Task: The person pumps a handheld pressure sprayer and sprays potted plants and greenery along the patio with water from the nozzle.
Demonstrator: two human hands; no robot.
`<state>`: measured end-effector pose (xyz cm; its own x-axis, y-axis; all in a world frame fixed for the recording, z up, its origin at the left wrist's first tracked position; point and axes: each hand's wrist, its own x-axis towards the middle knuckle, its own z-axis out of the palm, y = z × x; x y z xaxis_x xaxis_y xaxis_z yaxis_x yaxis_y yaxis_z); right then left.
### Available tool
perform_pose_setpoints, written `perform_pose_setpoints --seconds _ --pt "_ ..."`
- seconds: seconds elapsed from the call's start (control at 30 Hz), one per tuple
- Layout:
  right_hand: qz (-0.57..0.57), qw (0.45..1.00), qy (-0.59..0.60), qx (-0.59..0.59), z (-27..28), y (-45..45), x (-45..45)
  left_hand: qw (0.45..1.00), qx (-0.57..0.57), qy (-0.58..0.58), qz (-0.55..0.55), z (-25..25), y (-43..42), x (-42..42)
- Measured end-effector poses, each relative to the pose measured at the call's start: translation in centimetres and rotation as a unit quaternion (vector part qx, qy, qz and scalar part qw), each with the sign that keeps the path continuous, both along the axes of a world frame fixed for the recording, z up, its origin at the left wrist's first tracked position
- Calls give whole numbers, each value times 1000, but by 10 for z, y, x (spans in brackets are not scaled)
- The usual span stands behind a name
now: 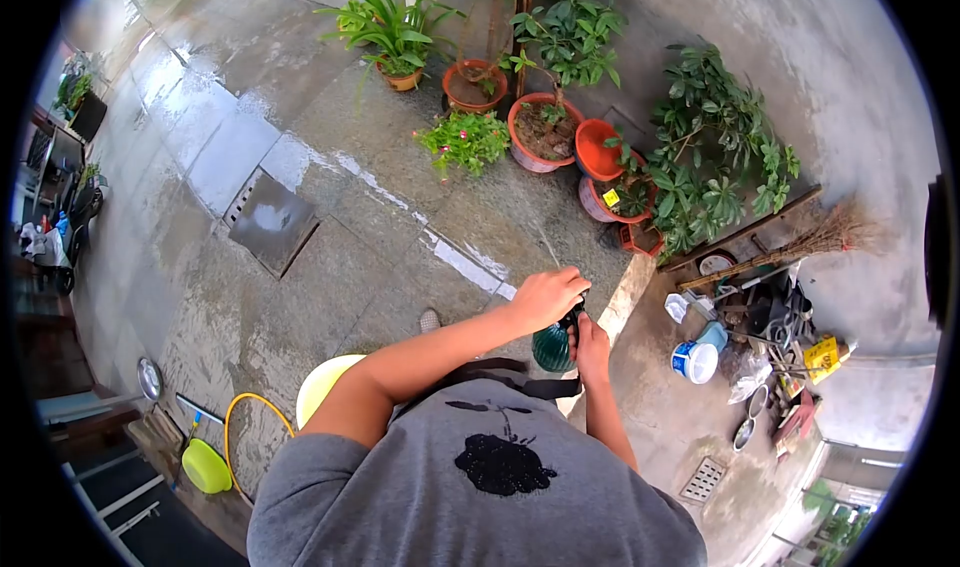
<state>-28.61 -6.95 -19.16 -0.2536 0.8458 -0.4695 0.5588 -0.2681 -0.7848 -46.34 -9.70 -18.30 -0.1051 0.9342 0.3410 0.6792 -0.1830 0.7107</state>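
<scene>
Standing beyond the green bottle (552,348) are potted plants (545,135).

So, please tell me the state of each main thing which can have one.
Bottle: held, partly hidden
Left hand: closed at bottle's top
Right hand: closed near bottle's top
Paving: wet in patches
Square cover: in place, wet
Hose: curved
Broom: slanted
Red pot: no plant visible inside
</scene>
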Motion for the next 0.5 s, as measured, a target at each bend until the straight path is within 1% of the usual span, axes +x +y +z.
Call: perform_pose_setpoints --seconds 0.17,0.37,0.5 --pt "31 999 -22 -19 -7 15 32 999 -34 15 -6 1 6 23" --pt "85 995 -45 18 -18 18 48 998 -55 24 -1 -9 -2 33" --pt "99 995 -17 17 -14 18 43 998 -54 32 16 0 -7 31"
